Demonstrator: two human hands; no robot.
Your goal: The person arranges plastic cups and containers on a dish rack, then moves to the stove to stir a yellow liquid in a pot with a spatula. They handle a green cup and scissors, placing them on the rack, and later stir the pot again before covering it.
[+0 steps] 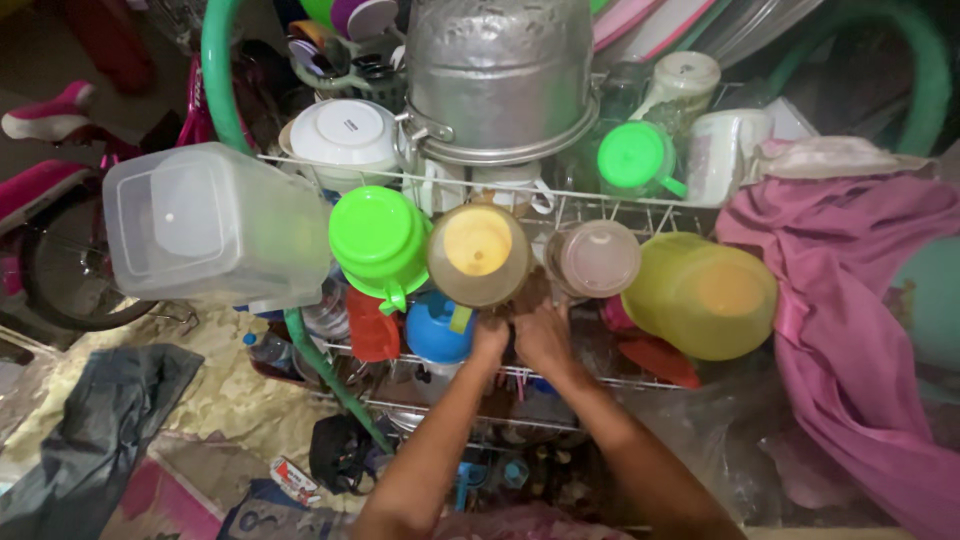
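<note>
Left hand (490, 337) and right hand (541, 335) meet below an upturned amber cup (478, 254) on the wire rack (600, 205); finger positions cannot be told.

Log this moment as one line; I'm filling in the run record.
left hand: at amber cup | right hand: beside it, under clear cup | wire rack: crowded | grip: unclear

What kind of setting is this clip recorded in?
Most likely a home dishwashing or kitchen corner. A wire drying rack is crowded with upturned plastic cups and jugs, a large metal pot sits upside down on it, and both hands reach in among the cups.
</note>
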